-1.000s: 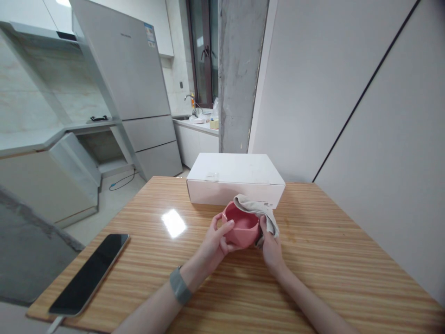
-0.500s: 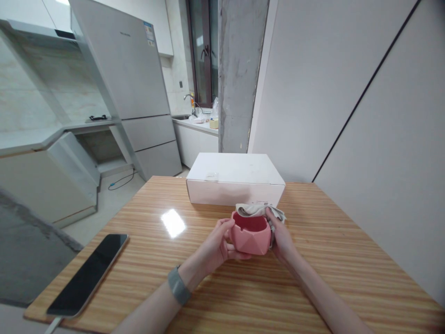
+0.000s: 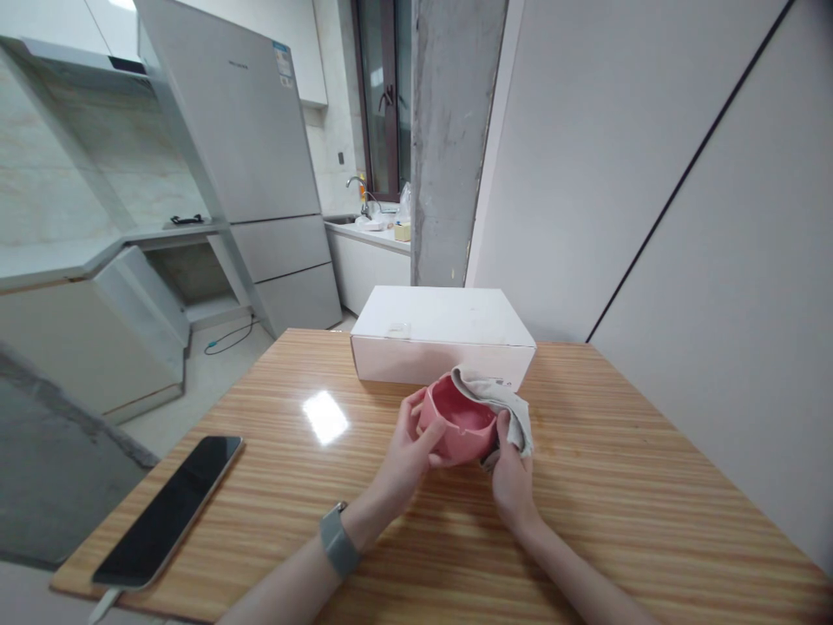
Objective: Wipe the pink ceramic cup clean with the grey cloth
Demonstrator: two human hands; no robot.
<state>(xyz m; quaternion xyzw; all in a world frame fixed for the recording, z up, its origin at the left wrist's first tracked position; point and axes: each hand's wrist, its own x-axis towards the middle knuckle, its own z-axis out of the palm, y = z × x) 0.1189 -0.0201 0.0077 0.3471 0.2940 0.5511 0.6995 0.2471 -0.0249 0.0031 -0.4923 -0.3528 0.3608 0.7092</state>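
The left hand point(image 3: 404, 451) holds the pink bowl point(image 3: 461, 444) by its left side. Its fingers are curved around the bowl, spread only as far as the wall needs: the thumb point(image 3: 432, 433) presses on the near side, just below the rim, while the other fingers wrap the left side, partly hidden.

The right hand point(image 3: 512, 486) has its fingers drawn in narrowly on the grey cloth point(image 3: 500, 401), gripping it against the bowl's right side. The thumb points up beside the rim; the remaining fingers are mostly hidden, so how they are bent cannot be told. The cloth lies over the far right part of the rim and hangs down past the thumb, with a bit showing below.

The bowl is between the two hands, over the middle of the tabletop point(image 3: 625, 473), tilted so that its inside shows. Just beyond it stands the white box point(image 3: 416, 358). A watch point(image 3: 338, 540) is on the left wrist, and the phone point(image 3: 170, 510) lies well apart, near the tabletop's left edge.
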